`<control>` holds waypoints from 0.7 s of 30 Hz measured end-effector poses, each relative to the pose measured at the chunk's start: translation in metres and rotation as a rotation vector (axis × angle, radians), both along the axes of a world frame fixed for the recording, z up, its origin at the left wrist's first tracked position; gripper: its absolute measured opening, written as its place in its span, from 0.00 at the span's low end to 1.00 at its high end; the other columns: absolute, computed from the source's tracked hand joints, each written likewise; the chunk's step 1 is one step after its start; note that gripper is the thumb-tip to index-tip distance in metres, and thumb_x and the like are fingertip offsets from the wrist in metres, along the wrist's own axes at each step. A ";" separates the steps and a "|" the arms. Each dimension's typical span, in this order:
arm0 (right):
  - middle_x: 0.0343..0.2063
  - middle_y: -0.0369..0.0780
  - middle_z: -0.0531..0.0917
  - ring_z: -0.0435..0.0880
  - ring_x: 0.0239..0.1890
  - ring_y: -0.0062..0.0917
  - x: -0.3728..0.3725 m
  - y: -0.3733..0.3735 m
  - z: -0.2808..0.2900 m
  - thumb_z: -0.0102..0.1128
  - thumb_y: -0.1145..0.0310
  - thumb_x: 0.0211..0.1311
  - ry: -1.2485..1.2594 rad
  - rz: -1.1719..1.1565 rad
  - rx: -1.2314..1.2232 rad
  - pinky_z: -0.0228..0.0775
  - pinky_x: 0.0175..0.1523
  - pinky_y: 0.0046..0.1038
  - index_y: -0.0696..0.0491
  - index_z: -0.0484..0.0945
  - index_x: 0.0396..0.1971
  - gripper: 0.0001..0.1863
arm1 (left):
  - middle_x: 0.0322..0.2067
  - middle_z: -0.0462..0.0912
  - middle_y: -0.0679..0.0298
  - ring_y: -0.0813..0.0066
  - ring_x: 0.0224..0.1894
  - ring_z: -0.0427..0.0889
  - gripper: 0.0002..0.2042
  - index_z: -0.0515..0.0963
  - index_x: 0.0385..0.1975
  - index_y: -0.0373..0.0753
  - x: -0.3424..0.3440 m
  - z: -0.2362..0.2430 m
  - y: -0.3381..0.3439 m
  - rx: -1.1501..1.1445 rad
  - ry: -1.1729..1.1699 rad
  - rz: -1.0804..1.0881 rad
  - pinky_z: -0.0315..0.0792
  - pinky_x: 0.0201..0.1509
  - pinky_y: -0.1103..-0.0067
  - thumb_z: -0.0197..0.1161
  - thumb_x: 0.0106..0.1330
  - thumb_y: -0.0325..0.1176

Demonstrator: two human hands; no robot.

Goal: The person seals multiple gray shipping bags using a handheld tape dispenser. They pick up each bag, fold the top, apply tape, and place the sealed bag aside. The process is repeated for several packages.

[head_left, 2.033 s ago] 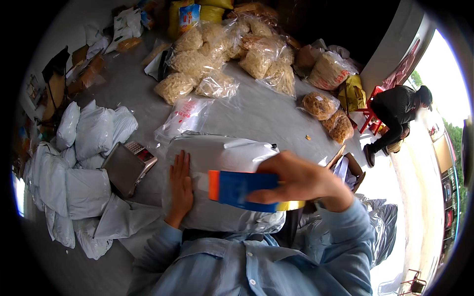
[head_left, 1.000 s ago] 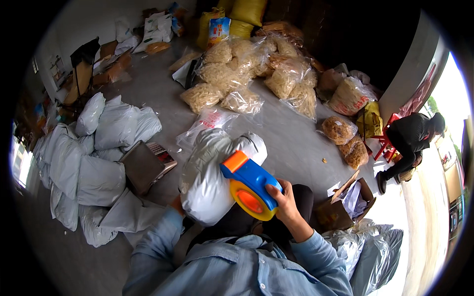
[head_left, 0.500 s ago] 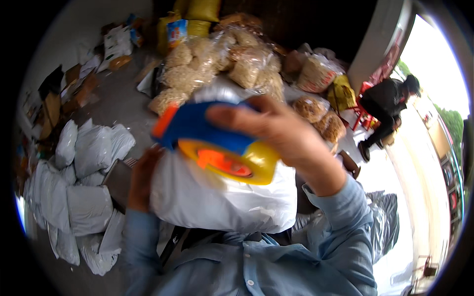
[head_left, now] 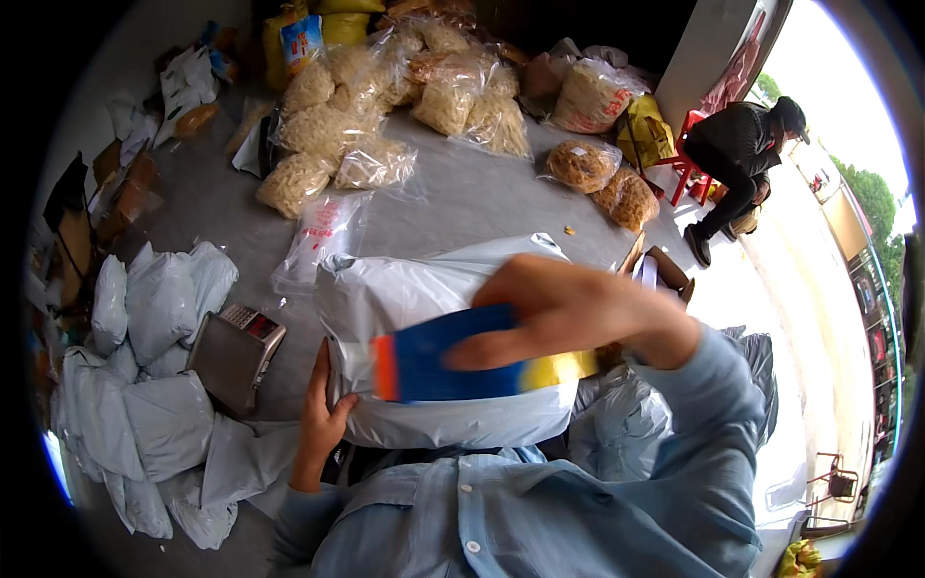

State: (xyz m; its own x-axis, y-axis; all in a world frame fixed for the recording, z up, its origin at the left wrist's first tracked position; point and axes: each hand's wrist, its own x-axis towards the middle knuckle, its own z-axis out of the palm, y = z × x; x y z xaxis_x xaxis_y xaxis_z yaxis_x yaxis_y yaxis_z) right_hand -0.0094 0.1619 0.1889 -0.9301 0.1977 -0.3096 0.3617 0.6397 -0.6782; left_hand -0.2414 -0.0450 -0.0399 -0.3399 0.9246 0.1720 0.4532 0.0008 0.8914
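Observation:
In front of my chest rests a stuffed white plastic mailing bag. My left hand grips its left edge, fingers along the side and thumb at the near corner. A blue tape dispenser, with an orange front and a yellow roll, is in my right hand, which is slightly blurred. The dispenser lies over the middle of the bag, its orange end pointing left, close to the bag's left end. Whether tape runs from it to the bag I cannot make out.
Filled white mailing bags are heaped on the left beside a metal scale. Clear bags of pale dried food lie ahead, brown ones further right. A person sits on a red chair by the doorway.
My right hand has brought the tape dispenser down and turned it, so its orange end sits lower by the bag's left side. My left hand has moved nearer along that edge. The view has shifted.

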 end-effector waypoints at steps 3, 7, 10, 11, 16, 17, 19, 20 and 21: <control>0.20 0.40 0.76 0.75 0.16 0.24 0.091 0.045 0.010 0.60 0.51 0.53 -0.027 0.012 0.116 0.66 0.22 0.21 0.60 0.79 0.30 0.23 | 0.63 0.50 0.47 0.55 0.66 0.49 0.39 0.49 0.63 0.35 -0.007 0.010 0.004 -0.008 0.197 -0.060 0.47 0.66 0.71 0.60 0.48 0.20; 0.18 0.41 0.80 0.79 0.20 0.25 0.143 0.044 -0.010 0.61 0.44 0.46 -0.249 -0.258 0.338 0.69 0.27 0.24 0.60 0.80 0.28 0.28 | 0.65 0.44 0.49 0.54 0.68 0.38 0.36 0.48 0.63 0.34 0.037 0.083 0.027 -0.033 0.542 -0.057 0.36 0.67 0.60 0.55 0.52 0.21; 0.17 0.43 0.79 0.79 0.20 0.30 0.123 0.024 -0.015 0.59 0.46 0.47 -0.331 -0.232 0.403 0.70 0.28 0.28 0.61 0.79 0.24 0.27 | 0.65 0.43 0.51 0.56 0.68 0.36 0.35 0.45 0.63 0.31 0.087 0.112 0.058 -0.137 1.005 -0.501 0.33 0.66 0.54 0.52 0.56 0.29; 0.17 0.44 0.79 0.79 0.20 0.32 0.111 0.012 -0.011 0.59 0.46 0.48 -0.380 -0.220 0.445 0.71 0.29 0.30 0.61 0.79 0.22 0.27 | 0.65 0.44 0.51 0.57 0.68 0.38 0.35 0.47 0.62 0.30 0.107 0.107 0.069 -0.071 0.903 -0.584 0.34 0.66 0.55 0.53 0.57 0.34; 0.15 0.45 0.78 0.79 0.21 0.35 0.072 -0.023 -0.007 0.60 0.52 0.44 -0.344 -0.103 0.629 0.71 0.32 0.30 0.62 0.78 0.21 0.23 | 0.63 0.50 0.52 0.61 0.67 0.46 0.35 0.53 0.60 0.30 0.145 0.046 0.114 0.104 0.958 -0.503 0.37 0.66 0.56 0.53 0.58 0.47; 0.15 0.45 0.78 0.79 0.21 0.35 0.071 -0.025 -0.010 0.60 0.53 0.43 -0.320 -0.093 0.645 0.71 0.32 0.30 0.62 0.78 0.20 0.23 | 0.63 0.51 0.52 0.61 0.67 0.46 0.35 0.53 0.59 0.31 0.148 0.043 0.117 0.108 0.962 -0.495 0.37 0.66 0.56 0.53 0.58 0.49; 0.16 0.45 0.78 0.80 0.24 0.35 0.070 -0.027 -0.007 0.60 0.53 0.43 -0.329 -0.091 0.668 0.72 0.34 0.32 0.62 0.78 0.20 0.22 | 0.63 0.52 0.52 0.61 0.67 0.47 0.35 0.54 0.59 0.31 0.151 0.044 0.122 0.120 0.983 -0.484 0.38 0.66 0.56 0.53 0.58 0.50; 0.17 0.45 0.78 0.80 0.24 0.35 0.068 -0.027 -0.008 0.60 0.54 0.43 -0.358 -0.080 0.655 0.72 0.34 0.32 0.61 0.79 0.21 0.21 | 0.63 0.51 0.52 0.61 0.67 0.47 0.35 0.54 0.59 0.31 0.152 0.046 0.124 0.124 0.995 -0.480 0.38 0.66 0.56 0.52 0.58 0.50; 0.18 0.45 0.79 0.80 0.25 0.35 0.067 -0.026 -0.010 0.60 0.54 0.43 -0.386 -0.068 0.642 0.72 0.34 0.32 0.61 0.79 0.21 0.21 | 0.63 0.51 0.52 0.61 0.67 0.47 0.35 0.54 0.59 0.31 0.154 0.047 0.125 0.127 1.006 -0.475 0.38 0.66 0.56 0.52 0.58 0.50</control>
